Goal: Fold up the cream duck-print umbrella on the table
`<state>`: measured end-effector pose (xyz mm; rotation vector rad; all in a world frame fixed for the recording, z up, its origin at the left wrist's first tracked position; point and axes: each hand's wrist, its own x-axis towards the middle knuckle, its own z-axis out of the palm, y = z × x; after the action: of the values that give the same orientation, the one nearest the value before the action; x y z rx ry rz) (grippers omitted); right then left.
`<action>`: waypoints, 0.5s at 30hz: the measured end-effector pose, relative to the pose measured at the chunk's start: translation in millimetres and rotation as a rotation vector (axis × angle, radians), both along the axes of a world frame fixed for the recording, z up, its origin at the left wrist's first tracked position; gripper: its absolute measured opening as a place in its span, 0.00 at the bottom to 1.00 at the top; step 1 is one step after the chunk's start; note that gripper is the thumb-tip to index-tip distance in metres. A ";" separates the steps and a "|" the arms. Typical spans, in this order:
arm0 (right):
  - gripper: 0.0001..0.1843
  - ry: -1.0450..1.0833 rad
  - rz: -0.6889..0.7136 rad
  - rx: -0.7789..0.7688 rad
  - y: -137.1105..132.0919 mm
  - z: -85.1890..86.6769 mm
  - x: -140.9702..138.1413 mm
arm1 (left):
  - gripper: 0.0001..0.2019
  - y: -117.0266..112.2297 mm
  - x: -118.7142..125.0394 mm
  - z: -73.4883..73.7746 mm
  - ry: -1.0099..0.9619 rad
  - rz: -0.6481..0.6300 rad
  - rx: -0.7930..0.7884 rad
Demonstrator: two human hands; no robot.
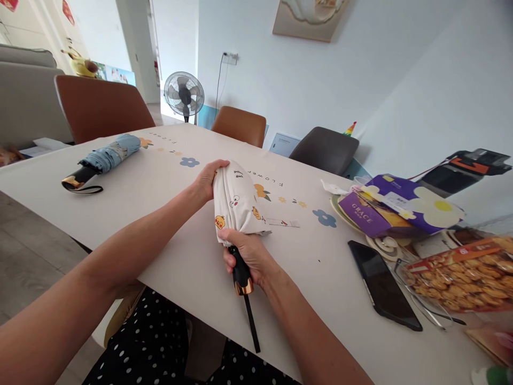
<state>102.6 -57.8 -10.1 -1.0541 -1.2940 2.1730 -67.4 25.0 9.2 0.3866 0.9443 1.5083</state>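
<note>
A folded white umbrella [236,206] with small cartoon prints lies over the near part of the white table [168,235]. My left hand [208,179] is closed round its far end. My right hand [250,254] grips the black handle with a gold ring at the near end, and a black wrist strap hangs down past the table edge. A second folded umbrella [105,159], light blue with a black handle, rests at the far left of the table, apart from both hands.
A black phone [382,286] lies to the right. Beyond it are a purple box [395,208] on a plate and a packet of biscuits [460,275]. Brown chairs [100,107] stand along the far side, with a standing fan [184,95] behind.
</note>
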 end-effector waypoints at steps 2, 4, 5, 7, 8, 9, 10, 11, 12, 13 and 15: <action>0.12 0.005 0.007 -0.001 0.1 -2.3 0.6 | 0.14 -0.3 0.2 -0.7 0.003 -0.002 -0.016; 0.11 -0.015 0.016 -0.020 -0.1 -4.0 0.7 | 0.13 -0.8 0.7 -1.4 0.003 -0.015 -0.016; 0.11 -0.025 0.024 -0.029 -0.5 -4.4 0.5 | 0.13 -1.1 0.8 -1.5 0.003 -0.020 -0.012; 0.11 -0.012 0.032 -0.029 -1.8 -4.2 -0.5 | 0.13 -2.0 0.9 -1.2 0.004 -0.032 0.003; 0.12 0.017 0.025 -0.018 -2.5 -3.8 -1.1 | 0.13 -2.5 0.9 -0.7 0.006 -0.037 0.014; 0.14 0.055 0.009 -0.004 -3.1 -3.3 -1.7 | 0.13 -3.0 0.9 0.0 0.009 -0.041 0.025; 0.17 0.093 -0.008 0.007 -3.6 -3.0 -2.1 | 0.13 -3.6 0.9 0.6 0.011 -0.042 0.036; 0.19 0.120 -0.019 0.010 -3.8 -2.8 -2.3 | 0.13 -4.0 1.1 1.1 0.012 -0.041 0.046; 0.19 0.127 -0.022 0.006 -3.7 -2.9 -2.2 | 0.13 -4.2 1.3 1.2 0.010 -0.042 0.053; 0.18 0.118 -0.013 0.001 -3.4 -3.2 -1.9 | 0.13 -4.1 1.6 0.8 0.007 -0.043 0.055; 0.11 0.075 0.012 -0.004 -2.1 -4.3 -0.8 | 0.14 -2.3 2.1 -2.1 0.002 -0.049 0.048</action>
<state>101.8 -59.9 -14.4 -0.9588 -1.2663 2.2035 -65.3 22.7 7.1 0.4424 0.8952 1.4886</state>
